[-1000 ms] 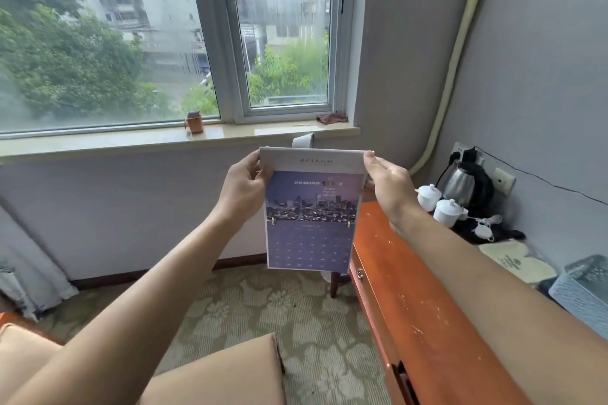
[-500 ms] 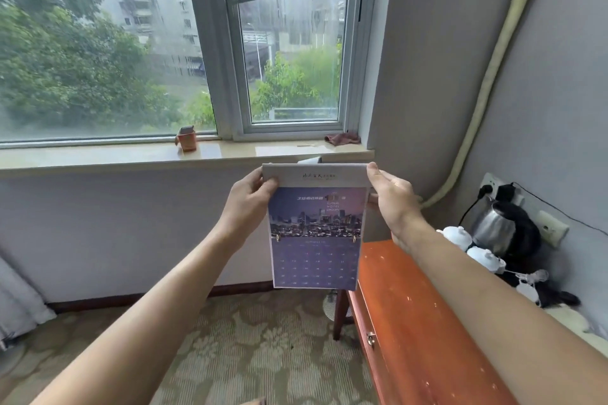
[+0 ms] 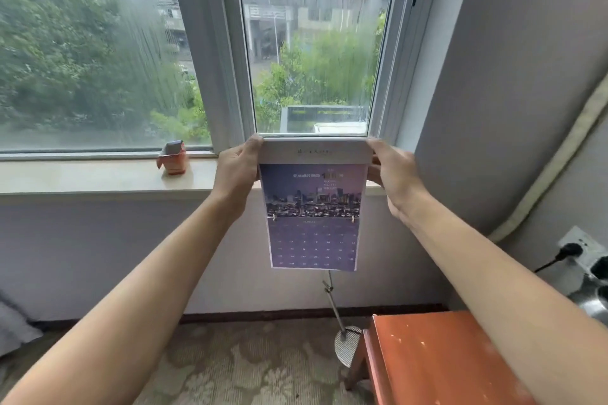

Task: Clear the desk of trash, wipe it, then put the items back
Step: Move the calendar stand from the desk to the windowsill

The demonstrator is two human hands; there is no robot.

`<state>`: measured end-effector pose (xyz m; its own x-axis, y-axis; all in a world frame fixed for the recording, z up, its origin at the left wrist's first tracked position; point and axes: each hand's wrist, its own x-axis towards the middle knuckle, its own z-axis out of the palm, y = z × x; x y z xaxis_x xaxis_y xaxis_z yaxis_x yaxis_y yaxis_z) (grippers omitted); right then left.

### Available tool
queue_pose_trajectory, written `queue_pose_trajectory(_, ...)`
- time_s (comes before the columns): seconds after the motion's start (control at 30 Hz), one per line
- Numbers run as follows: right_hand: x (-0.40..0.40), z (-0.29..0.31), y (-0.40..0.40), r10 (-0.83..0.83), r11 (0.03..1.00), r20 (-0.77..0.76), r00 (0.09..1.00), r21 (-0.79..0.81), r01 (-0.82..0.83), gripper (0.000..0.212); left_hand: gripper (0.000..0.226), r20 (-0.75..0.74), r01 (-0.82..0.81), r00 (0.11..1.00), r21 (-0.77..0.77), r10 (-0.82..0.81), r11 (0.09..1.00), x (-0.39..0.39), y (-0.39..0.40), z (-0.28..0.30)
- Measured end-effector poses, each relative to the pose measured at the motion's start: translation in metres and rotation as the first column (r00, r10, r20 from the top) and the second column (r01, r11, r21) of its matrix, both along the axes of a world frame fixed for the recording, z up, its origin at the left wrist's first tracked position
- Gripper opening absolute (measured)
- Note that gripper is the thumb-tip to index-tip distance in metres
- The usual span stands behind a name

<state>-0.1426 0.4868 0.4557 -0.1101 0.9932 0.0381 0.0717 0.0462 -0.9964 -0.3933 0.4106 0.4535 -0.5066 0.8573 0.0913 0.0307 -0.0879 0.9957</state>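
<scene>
The calendar (image 3: pixel 314 207) now sits higher, against the windowsill (image 3: pixel 98 176); left hand (image 3: pixel 237 171) and right hand (image 3: pixel 393 174) pinch its top corners, above the bench (image 3: pixel 441 358).

purple calendar (image 3: pixel 314 214), orange desk (image 3: pixel 437 358), possibly floral beige carpet (image 3: pixel 237 371)

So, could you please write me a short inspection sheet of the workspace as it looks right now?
Surface: orange desk, speckled with pale spots, only its end in view.
Job's things: calendar held up before the windowsill.
Clutter: small orange carton on the sill.
Grippers: left hand and right hand grip the calendar's top corners.
Cables: black plug in wall socket; cord runs down-left.
Surroundings: rain-streaked window, patterned carpet, metal kettle partly visible at right edge.
</scene>
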Motion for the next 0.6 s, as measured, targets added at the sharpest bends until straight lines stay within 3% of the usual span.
queue_pose_trajectory(0.1,-0.013,0.016,0.028,0.019,1.0,0.033,0.999,-0.003,-0.019,0.069,0.037,0.027,-0.008,1.0,0.027,0.007,1.0,-0.008,0.028,0.012)
queue_pose_trajectory(0.33,-0.051,0.049,0.091,0.093,0.996,-0.133,0.987,0.013,-0.092,0.04,0.032,0.029,-0.063,0.998,0.038,0.062,0.997,-0.034,0.087,0.042)
queue_pose_trajectory(0.6,-0.09,0.06,0.189,0.126,0.992,-0.231,0.965,0.01,-0.127,0.043,0.033,-0.011,-0.1,0.995,0.074,0.101,0.992,-0.059,0.166,0.065)
